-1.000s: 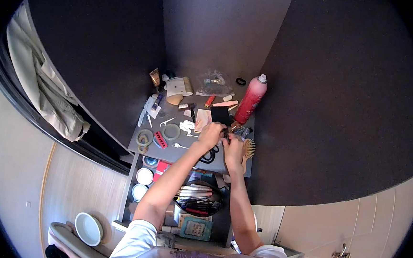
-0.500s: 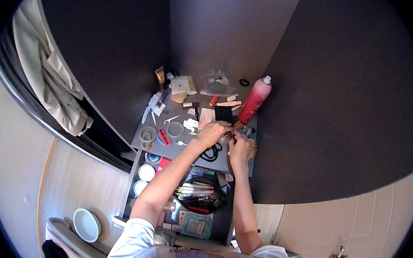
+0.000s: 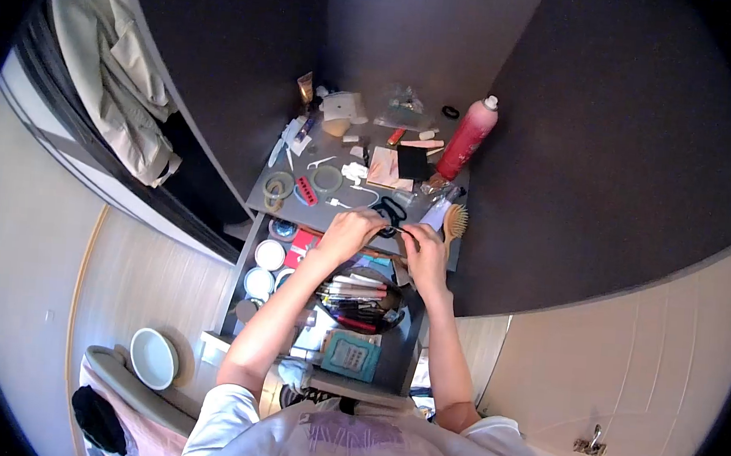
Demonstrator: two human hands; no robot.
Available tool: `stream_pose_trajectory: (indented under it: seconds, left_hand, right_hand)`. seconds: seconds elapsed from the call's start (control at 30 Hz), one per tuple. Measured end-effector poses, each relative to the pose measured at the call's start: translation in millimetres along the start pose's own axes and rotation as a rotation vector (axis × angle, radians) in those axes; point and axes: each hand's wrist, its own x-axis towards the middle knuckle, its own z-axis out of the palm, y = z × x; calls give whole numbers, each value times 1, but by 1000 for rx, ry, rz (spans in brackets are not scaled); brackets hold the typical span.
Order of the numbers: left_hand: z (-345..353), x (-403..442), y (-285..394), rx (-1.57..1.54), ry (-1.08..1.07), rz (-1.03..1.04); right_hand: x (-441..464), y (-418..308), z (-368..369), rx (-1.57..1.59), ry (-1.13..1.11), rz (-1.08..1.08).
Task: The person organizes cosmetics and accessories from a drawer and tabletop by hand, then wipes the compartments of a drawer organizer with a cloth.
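My left hand (image 3: 351, 235) and my right hand (image 3: 424, 256) meet above the front edge of the grey desktop. Their fingertips pinch a thin, dark, narrow item (image 3: 395, 227) between them, too small to identify. Just behind the fingers lies a coiled black cord (image 3: 391, 210). A white cable (image 3: 350, 204) rests left of it. To the right of my right hand is a wooden hairbrush (image 3: 454, 224). Below both hands, the open drawer (image 3: 412, 350) holds a round dark tray of pens (image 3: 357, 291).
A pink spray can (image 3: 468, 138) stands at the back right, near the dark side panel. Tape rolls (image 3: 327, 179), a red item (image 3: 306, 192), a black square (image 3: 413, 162) and a clear plastic bag (image 3: 403, 110) lie on the desktop. White-lidded jars (image 3: 269, 255) and a teal packet (image 3: 350, 357) fill the drawer.
Both hands have drawn back from the desktop's right side toward its front edge, now pinching a thin item together. The hairbrush, partly covered before, shows fully. The view has shifted.
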Motion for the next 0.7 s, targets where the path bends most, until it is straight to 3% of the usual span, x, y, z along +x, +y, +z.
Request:
stream_pose_trajectory:
  seconds: [0.13, 0.33, 0.4, 0.47, 0.53, 0.7]
  left_hand:
    - [1, -42, 3, -13, 9, -117]
    - [18, -91, 2, 43, -146, -342]
    - [32, -103, -8, 1, -92, -360]
    - [42, -113, -15, -38, -56, -383]
    - [49, -119, -19, 0, -121, -426]
    - [66, -126, -23, 97, -61, -354]
  right_hand:
    - [-26, -5, 8, 204, -164, 136]
    - [-70, 22, 38, 68, -278, 7]
    - [-81, 38, 56, 379, -335, 328]
    - [-81, 36, 55, 278, -310, 227]
    - [-83, 40, 63, 396, -368, 338]
    - [-88, 42, 67, 83, -349, 87]
